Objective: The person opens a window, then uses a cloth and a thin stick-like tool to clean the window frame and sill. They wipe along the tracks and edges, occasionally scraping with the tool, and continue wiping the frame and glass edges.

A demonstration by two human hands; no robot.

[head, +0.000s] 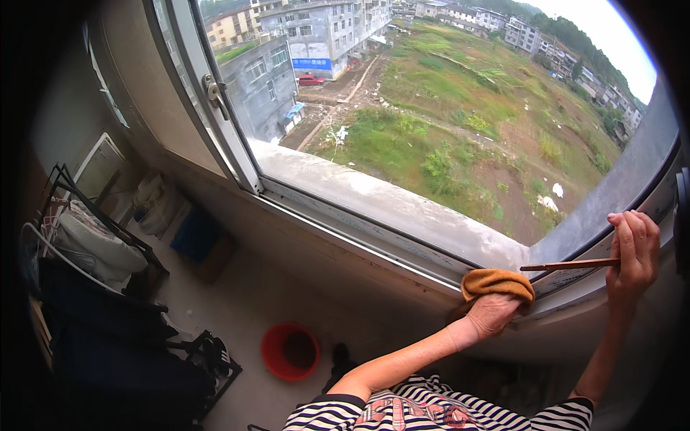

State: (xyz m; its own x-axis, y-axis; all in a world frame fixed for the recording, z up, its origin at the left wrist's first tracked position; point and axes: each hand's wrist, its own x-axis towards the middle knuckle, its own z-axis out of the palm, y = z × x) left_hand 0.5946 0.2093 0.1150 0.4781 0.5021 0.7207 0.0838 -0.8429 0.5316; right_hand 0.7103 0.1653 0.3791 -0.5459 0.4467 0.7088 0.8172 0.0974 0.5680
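My left hand (493,313) grips an orange-brown cloth (497,284) and presses it against the lower right corner of the metal window frame; its fingertips are hidden in the folds. My right hand (635,249), raised at the frame's right side, holds a thin brown wooden stick (570,264). The stick points left, its free end just above the cloth. From the cloth the window's bottom track (366,223) runs up and left to the upright sash with a metal latch (215,96).
A red plastic bucket (290,351) stands on the floor below. At the left are a black rack (221,377) with a shoe, dark cloth (108,345), a light-coloured shoe (97,242) and a blue container (197,233). Beyond the glass lie a concrete ledge (377,183), a grassy field and buildings.
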